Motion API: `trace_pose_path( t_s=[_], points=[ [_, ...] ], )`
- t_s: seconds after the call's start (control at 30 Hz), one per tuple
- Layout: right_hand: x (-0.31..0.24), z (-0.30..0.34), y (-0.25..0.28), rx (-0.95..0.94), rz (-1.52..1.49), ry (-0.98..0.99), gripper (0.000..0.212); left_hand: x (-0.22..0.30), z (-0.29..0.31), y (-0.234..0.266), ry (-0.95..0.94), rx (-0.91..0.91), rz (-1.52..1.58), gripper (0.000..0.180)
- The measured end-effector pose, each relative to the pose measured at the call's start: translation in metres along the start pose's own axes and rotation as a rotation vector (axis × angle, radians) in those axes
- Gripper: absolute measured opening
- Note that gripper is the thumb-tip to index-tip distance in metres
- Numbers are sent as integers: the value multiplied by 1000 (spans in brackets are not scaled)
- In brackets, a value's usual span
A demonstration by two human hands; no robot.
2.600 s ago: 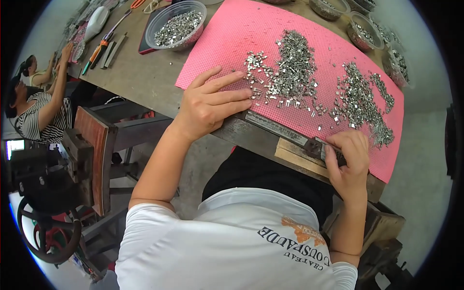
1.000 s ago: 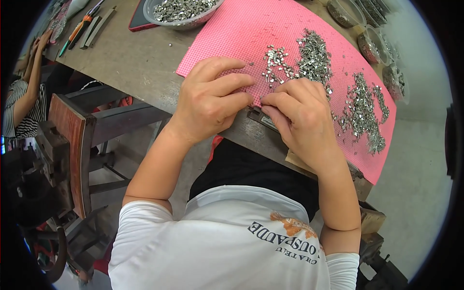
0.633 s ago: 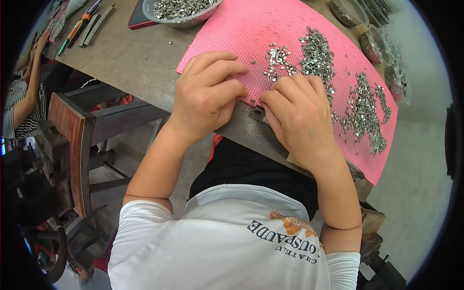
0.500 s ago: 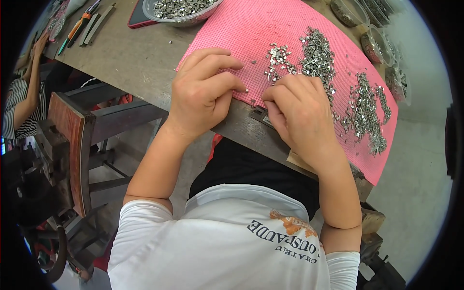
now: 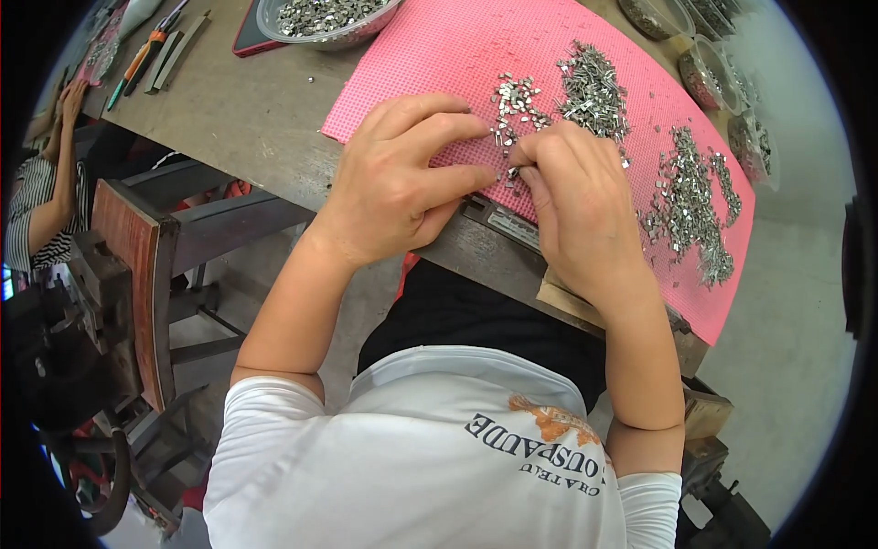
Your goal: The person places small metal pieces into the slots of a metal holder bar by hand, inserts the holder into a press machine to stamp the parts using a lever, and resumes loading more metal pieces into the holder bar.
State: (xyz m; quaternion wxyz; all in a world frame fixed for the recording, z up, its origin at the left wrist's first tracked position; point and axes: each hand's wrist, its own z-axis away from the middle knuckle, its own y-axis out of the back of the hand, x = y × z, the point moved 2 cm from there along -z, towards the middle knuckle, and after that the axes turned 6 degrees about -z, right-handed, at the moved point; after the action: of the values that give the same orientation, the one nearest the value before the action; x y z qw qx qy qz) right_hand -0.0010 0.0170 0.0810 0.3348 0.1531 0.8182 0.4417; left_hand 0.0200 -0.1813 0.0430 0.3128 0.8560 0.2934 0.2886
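My left hand (image 5: 395, 178) hovers over the near edge of a pink textured mat (image 5: 430, 55), its fingers apart and the index finger stretched toward a few small metal pieces (image 5: 510, 179). Nothing shows in its grasp. Close beside it, my right hand (image 5: 583, 197) pinches thumb and fingers together by those pieces; what lies between the tips is too small to make out. Just beyond both hands is a loose group of shiny metal bits (image 5: 518, 99). A denser pile of silvery pieces (image 5: 594, 87) lies behind my right hand. Below the fingers, a dark metal block (image 5: 501, 220) sits along the table edge.
More metal bits (image 5: 688, 206) are heaped on the mat's right. A clear bowl (image 5: 329, 35) of pieces stands at the back left, near pens (image 5: 146, 59) and metal bars (image 5: 183, 50). Plastic tubs (image 5: 709, 78) line the far right. Another person's arm (image 5: 62, 174) is at far left.
My left hand's fingers have opened from a pinch around a small metal piece and reach further right. My right hand has shifted slightly right and away from me, uncovering more of the metal block.
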Motion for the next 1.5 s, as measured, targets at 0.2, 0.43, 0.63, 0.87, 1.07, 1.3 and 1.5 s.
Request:
trace_pose_path(
  t_s=[0.2, 0.43, 0.63, 0.87, 1.07, 1.3, 1.5],
  points=[
    [-2, -7, -7, -29, 12, 47, 14, -2, 2, 0, -12, 62, -22, 23],
    [0, -13, -11, -100, 34, 97, 13, -13, 6, 7, 172, 235, 71, 26],
    [-1, -14, -13, -118, 73, 140, 15, -14, 6, 8, 251, 252, 88, 24],
    [-3, -16, -12, -170, 117, 161, 17, -16, 6, 8, 268, 255, 108, 25],
    [-4, -17, -8, -212, 140, 182, 15, -16, 7, 8, 286, 238, 115, 24],
    [-5, -21, -6, -239, 187, 237, 12, -18, 9, 6, 336, 224, 162, 23],
    [-4, -23, -13, -199, 174, 241, 10, -23, 7, 10, 352, 106, 191, 24]
  ],
)
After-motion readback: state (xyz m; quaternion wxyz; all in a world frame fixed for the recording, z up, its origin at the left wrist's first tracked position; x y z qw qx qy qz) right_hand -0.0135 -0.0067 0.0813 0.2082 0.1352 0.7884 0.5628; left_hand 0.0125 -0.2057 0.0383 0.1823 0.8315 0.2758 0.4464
